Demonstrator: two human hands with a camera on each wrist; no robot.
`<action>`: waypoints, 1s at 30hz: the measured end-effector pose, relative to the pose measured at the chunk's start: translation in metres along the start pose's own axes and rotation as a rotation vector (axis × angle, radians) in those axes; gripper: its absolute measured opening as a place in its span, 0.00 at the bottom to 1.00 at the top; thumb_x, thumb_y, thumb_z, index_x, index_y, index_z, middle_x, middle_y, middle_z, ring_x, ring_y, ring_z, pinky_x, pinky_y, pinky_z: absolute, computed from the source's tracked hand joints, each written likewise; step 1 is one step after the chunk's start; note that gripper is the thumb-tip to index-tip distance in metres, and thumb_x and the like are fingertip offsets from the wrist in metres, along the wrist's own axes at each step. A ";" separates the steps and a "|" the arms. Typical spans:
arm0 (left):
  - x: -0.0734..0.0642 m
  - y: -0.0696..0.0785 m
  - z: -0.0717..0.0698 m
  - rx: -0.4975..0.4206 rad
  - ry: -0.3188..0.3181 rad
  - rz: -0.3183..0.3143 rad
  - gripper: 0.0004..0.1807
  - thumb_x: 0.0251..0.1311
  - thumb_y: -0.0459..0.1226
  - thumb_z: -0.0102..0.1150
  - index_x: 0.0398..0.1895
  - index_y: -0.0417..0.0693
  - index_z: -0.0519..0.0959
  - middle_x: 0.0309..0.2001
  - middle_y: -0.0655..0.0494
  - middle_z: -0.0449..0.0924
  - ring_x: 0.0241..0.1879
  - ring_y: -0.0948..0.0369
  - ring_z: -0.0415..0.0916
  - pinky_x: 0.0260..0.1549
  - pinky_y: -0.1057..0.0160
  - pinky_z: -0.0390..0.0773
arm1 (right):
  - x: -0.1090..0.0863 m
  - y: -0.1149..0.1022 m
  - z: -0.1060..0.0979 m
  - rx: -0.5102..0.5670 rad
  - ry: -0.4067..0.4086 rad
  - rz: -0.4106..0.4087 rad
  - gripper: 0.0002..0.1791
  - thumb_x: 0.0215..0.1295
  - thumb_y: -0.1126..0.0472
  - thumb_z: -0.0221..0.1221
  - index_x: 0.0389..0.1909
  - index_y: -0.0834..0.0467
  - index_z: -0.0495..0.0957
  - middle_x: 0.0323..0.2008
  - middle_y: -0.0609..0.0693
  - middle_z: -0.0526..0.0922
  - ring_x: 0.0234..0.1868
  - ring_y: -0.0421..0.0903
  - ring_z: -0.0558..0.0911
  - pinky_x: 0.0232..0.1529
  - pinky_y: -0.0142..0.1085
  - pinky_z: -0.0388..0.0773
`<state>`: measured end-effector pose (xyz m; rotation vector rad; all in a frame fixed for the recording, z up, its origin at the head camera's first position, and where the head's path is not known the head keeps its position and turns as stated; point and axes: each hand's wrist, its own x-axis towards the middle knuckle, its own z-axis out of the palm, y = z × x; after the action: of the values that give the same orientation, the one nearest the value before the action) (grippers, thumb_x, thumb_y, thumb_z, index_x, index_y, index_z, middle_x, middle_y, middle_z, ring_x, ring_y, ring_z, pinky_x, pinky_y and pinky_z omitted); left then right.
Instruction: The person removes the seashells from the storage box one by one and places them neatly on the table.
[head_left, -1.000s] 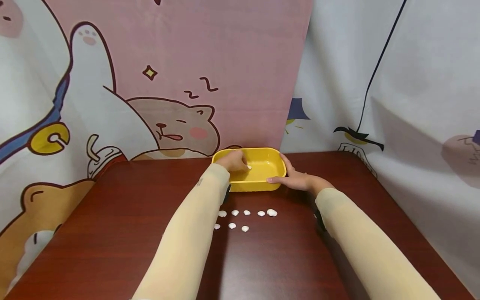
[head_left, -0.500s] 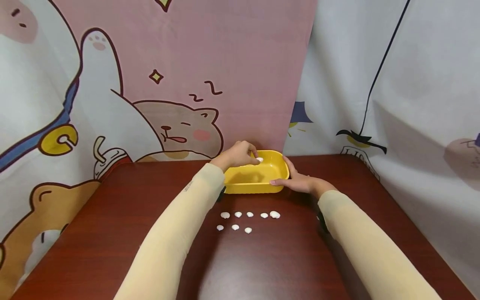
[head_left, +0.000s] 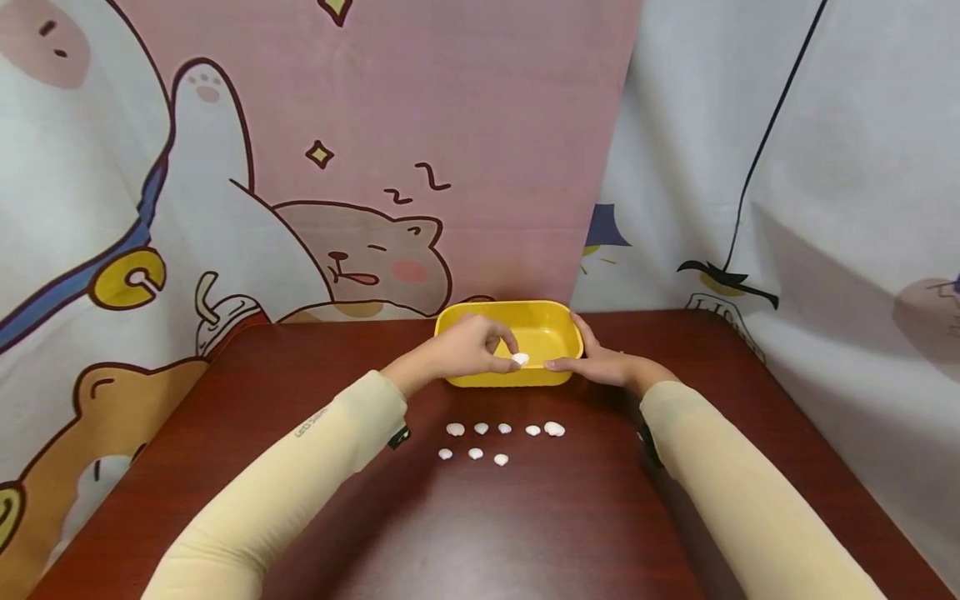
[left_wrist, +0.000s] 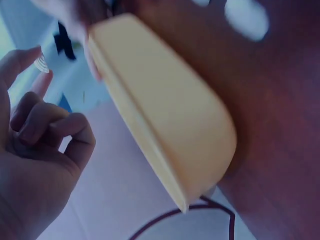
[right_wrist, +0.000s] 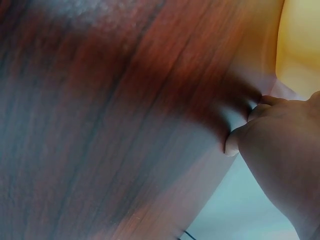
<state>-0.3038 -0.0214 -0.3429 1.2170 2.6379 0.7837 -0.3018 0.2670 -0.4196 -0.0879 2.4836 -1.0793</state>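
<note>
My left hand [head_left: 468,346] pinches a small white seashell [head_left: 520,359] between thumb and index finger, close to the front rim of a yellow plastic tub [head_left: 502,378]. In the left wrist view, the ridged shell [left_wrist: 42,64] sits between the two fingertips while the other fingers curl in. My right hand [head_left: 600,364] grips the tub's right end, thumb over the front rim and fingers round the outside. Only the lower part of the right hand [right_wrist: 277,127] appears in the right wrist view, beside the tub's wall [right_wrist: 302,47]. Part of the tub's inside is hidden behind my left hand.
In front of the tub, white shells lie in two rows on the dark red-brown table [head_left: 525,533]: several in the back row [head_left: 482,428] and three in the front row [head_left: 476,454]. A cartoon-print curtain [head_left: 517,167] hangs right behind the table.
My left hand has come up out of the tub with the shell and moved toward me, to the front rim. My right hand keeps its hold on the tub's right end.
</note>
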 end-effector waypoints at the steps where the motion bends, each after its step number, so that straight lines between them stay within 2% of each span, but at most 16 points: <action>1: -0.005 0.003 0.004 -0.006 -0.007 0.009 0.11 0.63 0.45 0.74 0.42 0.50 0.89 0.15 0.64 0.66 0.17 0.67 0.60 0.22 0.69 0.62 | 0.000 0.001 0.000 -0.001 0.003 -0.004 0.72 0.63 0.23 0.61 0.83 0.39 0.14 0.85 0.64 0.32 0.83 0.67 0.49 0.81 0.70 0.46; 5: -0.020 0.015 0.022 -0.016 -0.029 0.044 0.08 0.63 0.44 0.75 0.40 0.52 0.89 0.15 0.65 0.65 0.17 0.69 0.59 0.21 0.70 0.61 | 0.001 0.003 0.000 0.007 0.016 -0.018 0.71 0.64 0.25 0.62 0.83 0.40 0.15 0.85 0.64 0.33 0.83 0.66 0.50 0.82 0.69 0.46; 9: -0.032 0.025 0.038 0.011 -0.064 0.067 0.07 0.61 0.44 0.76 0.39 0.54 0.89 0.15 0.67 0.65 0.17 0.70 0.61 0.22 0.71 0.62 | 0.002 0.003 0.001 0.017 0.020 -0.025 0.71 0.63 0.25 0.62 0.83 0.39 0.16 0.85 0.63 0.35 0.82 0.65 0.51 0.81 0.70 0.46; 14: -0.041 0.030 0.056 0.055 -0.098 0.037 0.08 0.61 0.46 0.77 0.39 0.56 0.89 0.16 0.68 0.69 0.18 0.71 0.63 0.22 0.71 0.64 | 0.004 0.002 0.002 0.021 0.018 -0.025 0.71 0.62 0.24 0.63 0.83 0.36 0.17 0.86 0.62 0.36 0.83 0.65 0.51 0.81 0.71 0.46; 19: -0.044 0.032 0.067 0.063 -0.125 0.018 0.09 0.61 0.47 0.77 0.40 0.58 0.89 0.17 0.68 0.73 0.17 0.71 0.69 0.23 0.71 0.69 | 0.003 0.004 0.003 0.026 0.012 -0.024 0.72 0.62 0.24 0.63 0.83 0.36 0.16 0.85 0.63 0.38 0.82 0.65 0.52 0.81 0.71 0.45; 24: -0.042 0.033 0.073 0.079 -0.148 -0.004 0.08 0.62 0.48 0.76 0.41 0.60 0.89 0.20 0.71 0.78 0.17 0.72 0.74 0.25 0.71 0.72 | 0.002 0.004 0.003 0.017 0.016 0.001 0.72 0.61 0.22 0.63 0.83 0.35 0.15 0.85 0.63 0.39 0.82 0.66 0.52 0.80 0.72 0.46; 30: -0.043 0.031 0.076 0.124 -0.190 -0.013 0.09 0.62 0.48 0.76 0.42 0.60 0.90 0.20 0.71 0.78 0.19 0.71 0.73 0.26 0.70 0.73 | 0.001 0.004 0.002 -0.005 0.027 0.030 0.70 0.61 0.22 0.61 0.83 0.33 0.16 0.86 0.61 0.37 0.84 0.66 0.49 0.80 0.73 0.45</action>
<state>-0.2297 -0.0055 -0.3961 1.2357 2.5679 0.4813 -0.3018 0.2676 -0.4240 -0.0376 2.5040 -1.0690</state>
